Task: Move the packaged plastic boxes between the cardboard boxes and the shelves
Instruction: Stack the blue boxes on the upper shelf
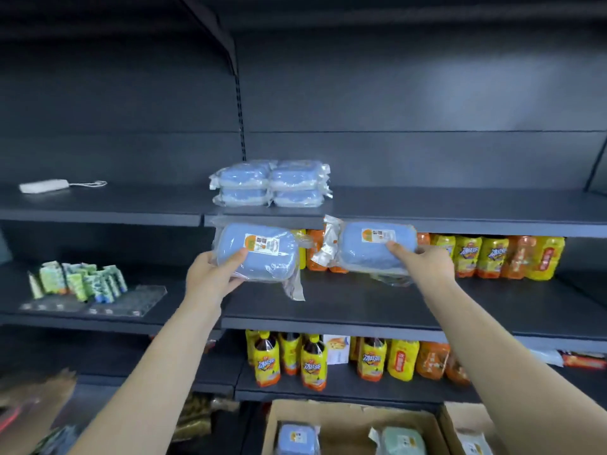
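Head view: two shrink-wrapped blue plastic boxes are held up in front of the dark shelves, just below the edge of the upper shelf (460, 221). The left hand (210, 274) grips the left blue box (262, 257) at about 8 o'clock of centre, thumb pressed on its top by the label, fingers curled beneath. The right hand (427, 262) clamps the right blue box (368, 251) at about 4 o'clock in the same way, thumb on top. At 12 o'clock from both, a stack of wrapped blue boxes (269, 183) sits on the upper shelf. At 6 o'clock an open cardboard box (348, 418) holds one more blue box (297, 438) and a green box (400, 440). Yellow and orange drink bottles (492, 257) stand at 3 o'clock behind the right hand.
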